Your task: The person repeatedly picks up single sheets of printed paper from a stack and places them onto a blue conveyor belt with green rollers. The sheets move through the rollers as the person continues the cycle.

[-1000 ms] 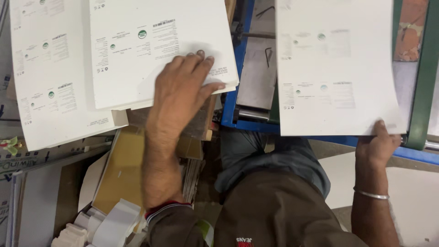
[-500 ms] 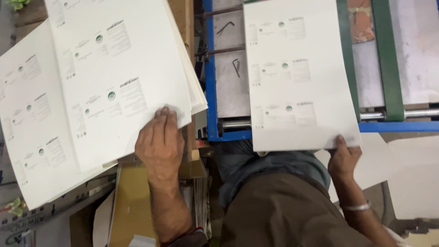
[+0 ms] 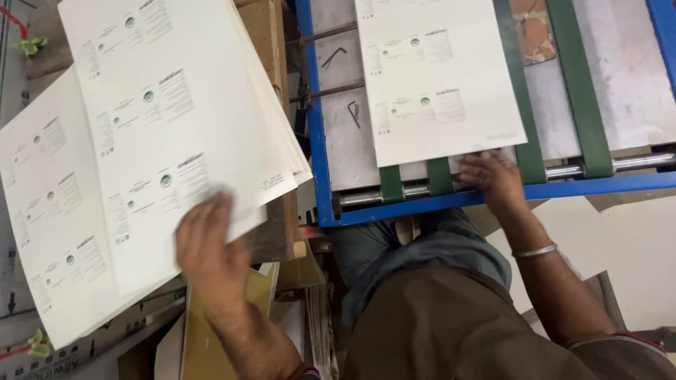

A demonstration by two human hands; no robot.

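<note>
Printed sheet [image 3: 436,77] lies flat on blue-framed machine table [image 3: 317,141], over green belts [image 3: 524,91]. Right hand [image 3: 493,179] fingers spread, pressing its near edge. Left hand [image 3: 208,253], blurred, fingers flat on top sheet of paper stack [image 3: 176,134] at left.

Brown shirt, seemingly silver bangle [image 3: 534,250].

The left hand [image 3: 208,257] rests flat on the top sheet [image 3: 176,134] of the paper stack. The right hand [image 3: 493,176] presses the near edge of a printed sheet [image 3: 436,77] on the blue-framed machine bed [image 3: 320,176].
</note>
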